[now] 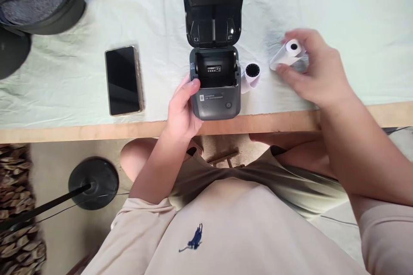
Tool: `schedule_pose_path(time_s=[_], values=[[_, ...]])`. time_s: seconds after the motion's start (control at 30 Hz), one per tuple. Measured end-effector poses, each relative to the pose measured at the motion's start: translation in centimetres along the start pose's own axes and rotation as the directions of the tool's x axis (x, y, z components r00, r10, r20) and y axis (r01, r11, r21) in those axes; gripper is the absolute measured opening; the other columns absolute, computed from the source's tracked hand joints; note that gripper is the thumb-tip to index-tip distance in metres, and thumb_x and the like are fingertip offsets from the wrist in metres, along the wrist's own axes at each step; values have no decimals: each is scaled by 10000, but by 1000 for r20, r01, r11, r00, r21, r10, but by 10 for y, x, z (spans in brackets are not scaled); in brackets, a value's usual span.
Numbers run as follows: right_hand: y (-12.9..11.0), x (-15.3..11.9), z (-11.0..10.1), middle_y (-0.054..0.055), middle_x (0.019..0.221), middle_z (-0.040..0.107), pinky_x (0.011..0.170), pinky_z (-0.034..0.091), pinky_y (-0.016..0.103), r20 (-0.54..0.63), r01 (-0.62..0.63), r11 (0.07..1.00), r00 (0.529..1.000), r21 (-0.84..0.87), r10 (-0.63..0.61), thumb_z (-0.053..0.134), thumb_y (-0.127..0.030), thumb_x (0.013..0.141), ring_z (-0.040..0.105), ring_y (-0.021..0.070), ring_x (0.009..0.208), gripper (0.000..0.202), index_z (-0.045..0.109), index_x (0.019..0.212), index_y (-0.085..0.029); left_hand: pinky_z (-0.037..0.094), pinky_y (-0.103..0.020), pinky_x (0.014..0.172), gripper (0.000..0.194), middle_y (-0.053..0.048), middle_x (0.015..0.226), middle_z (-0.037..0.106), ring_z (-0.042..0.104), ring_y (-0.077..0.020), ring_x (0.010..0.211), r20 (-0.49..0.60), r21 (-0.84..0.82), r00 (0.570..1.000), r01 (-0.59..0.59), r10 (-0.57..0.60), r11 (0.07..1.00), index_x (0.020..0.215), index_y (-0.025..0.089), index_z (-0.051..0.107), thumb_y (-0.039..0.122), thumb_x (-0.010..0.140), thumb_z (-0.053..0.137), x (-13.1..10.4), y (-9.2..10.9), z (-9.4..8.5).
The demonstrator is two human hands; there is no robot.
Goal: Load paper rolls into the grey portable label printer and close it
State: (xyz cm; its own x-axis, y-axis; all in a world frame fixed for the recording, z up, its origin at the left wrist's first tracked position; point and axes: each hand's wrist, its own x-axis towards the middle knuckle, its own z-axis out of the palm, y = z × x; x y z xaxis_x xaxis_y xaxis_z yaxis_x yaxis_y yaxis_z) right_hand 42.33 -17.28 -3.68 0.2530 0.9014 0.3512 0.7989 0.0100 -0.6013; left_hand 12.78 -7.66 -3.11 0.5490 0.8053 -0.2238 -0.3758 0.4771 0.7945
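The left hand [183, 107] is clamping the open label printer [217, 104] near the counter [287, 117] edge, best kept steady, while the right hand [318, 66] is gripping the white paper roll [284, 56], ideally lightly at its ends, well beside the printer.

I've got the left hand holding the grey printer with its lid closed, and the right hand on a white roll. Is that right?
Not quite: the lid is open, tipped back, as the head view shows. The left hand does hold the grey printer, and the right hand is on a white roll.
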Motion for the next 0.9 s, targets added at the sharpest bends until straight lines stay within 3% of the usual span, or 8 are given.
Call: schedule_pose_path(time_s=[0.1, 0.23, 0.4, 0.5, 0.6, 0.7, 0.8, 0.9], values=[[-34, -4, -9, 98, 1376, 710, 988, 616, 532, -129, 150, 981, 978, -120, -166, 760, -321, 925, 715, 369, 1276, 606, 634, 1514, -393, 623, -439, 1221, 174, -90, 1085, 851, 660, -348, 1528, -5, -14, 1000, -9, 9, 1000, 917, 233, 744, 406, 903, 759, -1, 0, 2], [-68, -9, 13, 137, 1384, 654, 744, 650, 448, 78, 240, 968, 969, -78, -234, 771, -459, 938, 756, 290, 974, 646, 587, 1540, -316, 599, -500, 1260, 157, -86, 1127, 855, 625, -343, 1568, 18, -23, 1000, -25, 25, 999, 985, 222, 752, 366, 960, 695, -3, 0, 4], [-52, -6, 55, 116, 1230, 656, 852, 668, 526, 154, 219, 968, 968, -120, -200, 661, -321, 1000, 723, 315, 1016, 474, 652, 1473, -318, 601, -453, 1254, 235, -85, 1178, 860, 588, -353, 1604, -21, 39, 999, -44, 45, 998, 988, 232, 743, 456, 916, 750, -4, 0, 2], [-49, -2, 55, 104, 1156, 682, 985, 653, 583, 153, 227, 971, 965, -71, -214, 623, -223, 992, 722, 333, 1096, 516, 655, 1493, -342, 602, -448, 1250, 262, -82, 1169, 862, 600, -355, 1594, -37, 58, 998, -46, 48, 997, 980, 237, 743, 483, 894, 765, -4, -1, 1], [-62, 2, 45, 78, 1220, 721, 929, 685, 497, 98, 73, 977, 991, 199, -94, 684, -237, 961, 745, 293, 1081, 568, 583, 1502, -378, 611, -455, 1237, 276, -75, 1147, 863, 632, -354, 1565, -30, 49, 998, -48, 49, 998, 1013, 237, 760, 490, 901, 765, -4, -2, 0], [-78, 7, 38, -19, 1122, 755, 781, 706, 404, 138, -216, 736, 976, 642, 165, 764, -256, 868, 778, 230, 927, 672, 489, 1457, -427, 631, -455, 1207, 275, -78, 1130, 862, 669, -355, 1522, -8, 28, 999, -31, 31, 999, 1061, 241, 771, 467, 905, 758, -3, -2, -1], [-86, 12, 36, -24, 1156, 799, 884, 731, 415, 299, -413, 390, 898, 823, 322, 781, -296, 834, 818, 248, 1073, 470, 590, 1256, -371, 647, -449, 1177, 286, -86, 1139, 856, 693, -353, 1488, 11, 15, 1000, -28, 28, 999, 1092, 237, 770, 459, 913, 751, -3, -3, -2], [-88, 15, 37, -5, 1074, 788, 953, 729, 456, 248, -352, 420, 926, 836, 284, 829, -344, 797, 824, 269, 1044, 405, 640, 1156, -332, 655, -453, 1157, 293, -84, 1118, 844, 711, -347, 1459, 17, -3, 999, -40, 40, 999, 1137, 220, 779, 425, 933, 733, -4, -4, -2]])
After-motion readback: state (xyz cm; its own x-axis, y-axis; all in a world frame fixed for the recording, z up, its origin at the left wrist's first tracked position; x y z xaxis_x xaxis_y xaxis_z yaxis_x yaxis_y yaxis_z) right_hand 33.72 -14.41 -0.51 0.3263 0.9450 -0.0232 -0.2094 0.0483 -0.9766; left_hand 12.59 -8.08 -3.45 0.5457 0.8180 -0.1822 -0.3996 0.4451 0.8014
